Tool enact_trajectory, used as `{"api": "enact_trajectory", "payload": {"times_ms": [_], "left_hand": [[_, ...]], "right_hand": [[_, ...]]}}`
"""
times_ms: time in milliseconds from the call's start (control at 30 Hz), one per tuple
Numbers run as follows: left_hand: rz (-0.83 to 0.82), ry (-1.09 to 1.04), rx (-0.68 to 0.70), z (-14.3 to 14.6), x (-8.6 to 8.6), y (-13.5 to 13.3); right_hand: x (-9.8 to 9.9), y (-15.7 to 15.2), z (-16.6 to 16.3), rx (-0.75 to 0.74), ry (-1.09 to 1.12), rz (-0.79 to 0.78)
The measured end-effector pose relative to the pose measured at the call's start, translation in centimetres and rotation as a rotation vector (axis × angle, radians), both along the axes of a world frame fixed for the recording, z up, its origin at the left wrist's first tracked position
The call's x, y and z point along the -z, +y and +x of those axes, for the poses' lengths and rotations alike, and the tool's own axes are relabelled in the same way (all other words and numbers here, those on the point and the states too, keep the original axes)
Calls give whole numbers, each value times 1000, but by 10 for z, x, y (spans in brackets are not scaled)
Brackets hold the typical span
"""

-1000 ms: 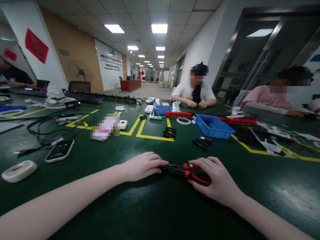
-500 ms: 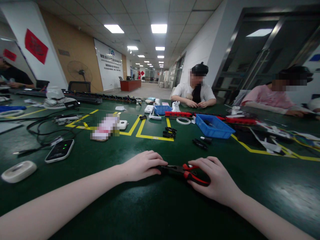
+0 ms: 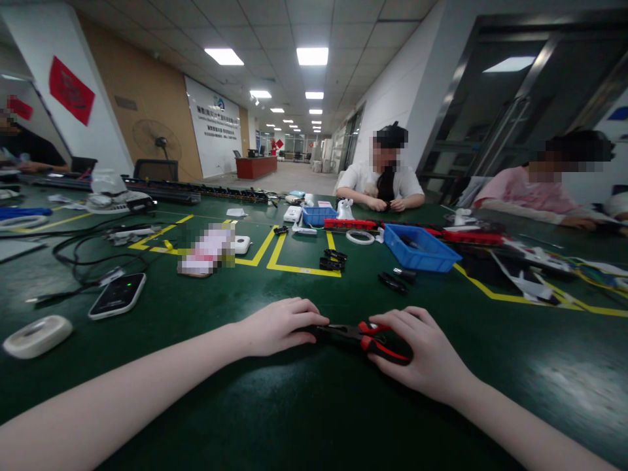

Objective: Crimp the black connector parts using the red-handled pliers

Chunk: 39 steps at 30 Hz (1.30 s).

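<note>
Needle-nose pliers (image 3: 349, 331) with red and black handles lie level just above the green table (image 3: 304, 418), jaws pointing left. My right hand (image 3: 428, 353) is closed round the handles, which stand slightly apart. At the jaw tips, my left hand (image 3: 279, 326) pinches a small black piece (image 3: 316, 331) between thumb and fingers. Most of that piece is hidden by the fingers, so its kind is unclear. Past my hands lie several loose black parts, among them a dark one (image 3: 392, 282) and a pair (image 3: 332, 260).
A blue bin (image 3: 444, 261) stands behind my right hand, with a tape roll (image 3: 360, 237) beside it. On the left are a phone (image 3: 118, 296), a white oval object (image 3: 36, 337) and black cables (image 3: 73, 252). A person (image 3: 380, 183) sits opposite; another (image 3: 532, 190) sits right.
Almost nothing differs; both hands and the pliers keep their place. The person opposite has shifted their hands slightly.
</note>
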<state>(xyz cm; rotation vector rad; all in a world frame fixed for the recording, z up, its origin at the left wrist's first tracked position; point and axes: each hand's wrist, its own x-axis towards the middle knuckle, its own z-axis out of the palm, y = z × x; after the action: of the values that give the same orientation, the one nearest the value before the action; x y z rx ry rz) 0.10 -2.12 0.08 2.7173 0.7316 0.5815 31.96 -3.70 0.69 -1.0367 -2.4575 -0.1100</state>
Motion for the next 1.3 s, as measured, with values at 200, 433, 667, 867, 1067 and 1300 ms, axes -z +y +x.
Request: {"api": "enact_trajectory", "payload": {"times_ms": [200,433,667,867,1067,1300], "left_hand": [[9,11,4,0,0,0],[14,17,3,0,-1,0],[-7,5,19,0,-1,0],[-36,-22,7,-1,0,0],[-52,-36,8,-1,0,1],[-70,-48,12,-1,0,1]], "right_hand": [[1,0,0,-5,-6,-2],[0,1,0,0,-16,-9],[2,2,2,17,8,-38],[7,4,4,58,37,-120],[4,4,3,59,37,-132],[-3,2,0,40,11,-112]]}}
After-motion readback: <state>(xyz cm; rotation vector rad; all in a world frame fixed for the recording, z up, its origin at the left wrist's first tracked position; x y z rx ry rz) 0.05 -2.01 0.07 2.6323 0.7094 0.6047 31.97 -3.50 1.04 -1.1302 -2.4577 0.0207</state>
